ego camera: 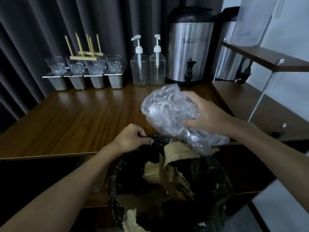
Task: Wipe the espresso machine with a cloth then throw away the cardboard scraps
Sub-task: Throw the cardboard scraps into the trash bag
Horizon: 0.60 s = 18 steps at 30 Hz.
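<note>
A black trash bag [123,166] stands open in front of the wooden counter, with several brown cardboard scraps [177,154] inside it. My left hand [132,136] pinches the bag's rim at its far edge. My right hand [205,113] grips a crumpled wad of clear plastic wrap [167,109], held just above the bag's opening, its lower end hanging over the cardboard. No cloth or espresso machine is in view.
On the wooden counter [75,118] stand a row of glasses on steel tubs [83,77], two clear pump bottles [148,64] and a steel drink dispenser [190,47]. A shelf unit [267,57] rises at the right.
</note>
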### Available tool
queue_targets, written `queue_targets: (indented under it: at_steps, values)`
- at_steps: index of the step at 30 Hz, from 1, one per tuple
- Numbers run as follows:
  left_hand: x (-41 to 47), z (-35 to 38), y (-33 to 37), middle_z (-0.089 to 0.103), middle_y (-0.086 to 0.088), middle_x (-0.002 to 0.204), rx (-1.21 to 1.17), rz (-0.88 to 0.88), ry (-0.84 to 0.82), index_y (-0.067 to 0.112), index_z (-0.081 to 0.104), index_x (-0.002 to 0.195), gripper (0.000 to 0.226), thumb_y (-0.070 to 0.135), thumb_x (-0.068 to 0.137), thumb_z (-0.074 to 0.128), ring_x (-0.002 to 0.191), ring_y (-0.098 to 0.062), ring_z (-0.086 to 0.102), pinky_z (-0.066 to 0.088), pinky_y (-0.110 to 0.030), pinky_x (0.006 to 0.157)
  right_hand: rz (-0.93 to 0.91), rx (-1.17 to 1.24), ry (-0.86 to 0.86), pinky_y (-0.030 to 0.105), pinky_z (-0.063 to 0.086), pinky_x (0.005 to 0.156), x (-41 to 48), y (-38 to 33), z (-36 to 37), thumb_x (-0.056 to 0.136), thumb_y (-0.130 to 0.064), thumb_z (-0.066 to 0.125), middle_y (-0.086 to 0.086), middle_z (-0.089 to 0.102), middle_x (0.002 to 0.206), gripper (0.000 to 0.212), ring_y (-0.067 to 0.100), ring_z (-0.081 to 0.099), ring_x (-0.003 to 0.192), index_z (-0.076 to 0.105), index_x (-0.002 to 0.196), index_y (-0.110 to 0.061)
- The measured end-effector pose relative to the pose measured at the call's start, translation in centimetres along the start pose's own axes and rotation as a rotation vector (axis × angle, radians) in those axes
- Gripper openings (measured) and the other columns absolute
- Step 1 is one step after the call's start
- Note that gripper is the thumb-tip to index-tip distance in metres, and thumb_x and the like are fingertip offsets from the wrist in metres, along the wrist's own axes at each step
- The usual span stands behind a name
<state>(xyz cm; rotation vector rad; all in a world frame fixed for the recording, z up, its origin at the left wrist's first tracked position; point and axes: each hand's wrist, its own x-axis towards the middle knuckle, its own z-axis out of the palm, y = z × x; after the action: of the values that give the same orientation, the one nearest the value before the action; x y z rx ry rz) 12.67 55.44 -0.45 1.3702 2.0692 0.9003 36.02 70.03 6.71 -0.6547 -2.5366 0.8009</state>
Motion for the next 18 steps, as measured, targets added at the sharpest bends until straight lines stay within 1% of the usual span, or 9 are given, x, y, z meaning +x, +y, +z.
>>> queue_targets:
  at_steps: [2, 3, 4, 6, 9, 12, 14, 16, 18]
  values:
    - [-0.2, -0.7, -0.2, 0.071, -0.016, 0.074, -0.027, 0.073, 0.001, 0.003, 0.07, 0.068, 0.018, 0.008, 0.082, 0.08, 0.068, -0.027, 0.066, 0.054, -0.042, 0.071, -0.014, 0.015, -0.164, 0.049, 0.058, 0.071, -1.9, -1.3, 0.4, 0.082, -0.035, 0.072, 0.003, 0.068, 0.113, 0.073, 0.028, 0.069, 0.082, 0.029, 0.137, -0.056]
    - [-0.3, -1.0, -0.3, 0.068, -0.01, 0.069, -0.032, 0.093, 0.001, 0.007, 0.067, 0.062, 0.024, 0.0, 0.083, 0.076, 0.063, -0.022, 0.063, 0.051, -0.04, 0.068, -0.028, -0.012, -0.241, 0.046, 0.059, 0.072, -2.7, -1.6, 0.8, 0.084, -0.034, 0.072, -0.007, 0.07, 0.106, 0.073, 0.024, 0.069, 0.079, 0.03, 0.139, -0.053]
    - [-0.4, -1.1, -0.3, 0.065, -0.005, 0.064, -0.037, 0.083, 0.0, 0.01, 0.066, 0.058, 0.03, -0.003, 0.083, 0.074, 0.058, -0.014, 0.059, 0.049, -0.035, 0.065, -0.044, -0.061, -0.307, 0.037, 0.058, 0.064, -3.3, -1.8, 1.3, 0.085, -0.032, 0.072, -0.018, 0.069, 0.092, 0.073, 0.013, 0.067, 0.068, 0.03, 0.142, -0.051]
    - [-0.4, -1.3, -0.3, 0.067, -0.004, 0.06, -0.087, 0.001, 0.004, 0.008, 0.069, 0.06, 0.024, 0.006, 0.083, 0.078, 0.054, -0.006, 0.059, 0.048, -0.025, 0.057, -0.04, -0.11, -0.432, 0.02, 0.04, 0.046, -4.0, -1.6, 2.3, 0.087, -0.026, 0.071, -0.019, 0.057, 0.064, 0.076, 0.002, 0.047, 0.047, 0.027, 0.144, -0.048]
    - [-0.3, -1.2, 0.2, 0.071, -0.002, 0.062, -0.134, -0.06, 0.002, 0.006, 0.074, 0.07, 0.02, 0.021, 0.079, 0.085, 0.054, -0.005, 0.063, 0.048, -0.016, 0.051, 0.023, -0.101, -0.612, 0.016, 0.031, 0.04, -4.6, -1.6, 3.6, 0.086, -0.022, 0.071, -0.015, 0.051, 0.055, 0.08, 0.002, 0.041, 0.043, 0.023, 0.142, -0.054]
    - [-0.3, -1.2, 0.3, 0.071, -0.001, 0.059, -0.14, -0.061, -0.01, 0.007, 0.074, 0.069, 0.021, 0.022, 0.078, 0.086, 0.052, -0.004, 0.064, 0.047, -0.016, 0.049, 0.019, -0.027, -0.735, 0.01, 0.035, 0.042, -4.9, -1.9, 5.9, 0.086, -0.016, 0.07, -0.031, 0.058, 0.063, 0.076, -0.004, 0.05, 0.047, 0.028, 0.136, -0.056]
    - [-0.3, -1.2, 0.3, 0.07, 0.002, 0.057, -0.15, -0.067, -0.002, 0.008, 0.073, 0.066, 0.022, 0.022, 0.078, 0.086, 0.05, -0.002, 0.063, 0.046, -0.014, 0.047, 0.019, 0.005, -0.747, 0.013, 0.041, 0.052, -4.8, -2.2, 7.9, 0.087, -0.012, 0.067, -0.022, 0.064, 0.072, 0.059, -0.004, 0.054, 0.056, 0.045, 0.128, -0.047]
    - [-0.4, -1.2, 0.2, 0.069, 0.003, 0.055, -0.162, -0.074, 0.017, 0.011, 0.072, 0.064, 0.023, 0.022, 0.078, 0.086, 0.049, 0.0, 0.062, 0.045, -0.013, 0.047, 0.024, -0.028, -0.718, 0.02, 0.048, 0.065, -4.6, -2.3, 9.4, 0.089, -0.009, 0.066, -0.014, 0.065, 0.083, 0.045, 0.0, 0.06, 0.071, 0.052, 0.126, -0.031]
    - [-0.5, -1.2, 0.1, 0.07, 0.001, 0.057, -0.157, -0.06, 0.023, 0.012, 0.071, 0.062, 0.024, 0.023, 0.078, 0.086, 0.05, -0.002, 0.063, 0.045, -0.014, 0.047, 0.056, -0.04, -0.704, 0.026, 0.052, 0.082, -4.1, -2.1, 9.6, 0.087, -0.015, 0.07, -0.011, 0.065, 0.104, 0.05, 0.008, 0.064, 0.092, 0.049, 0.131, -0.028]
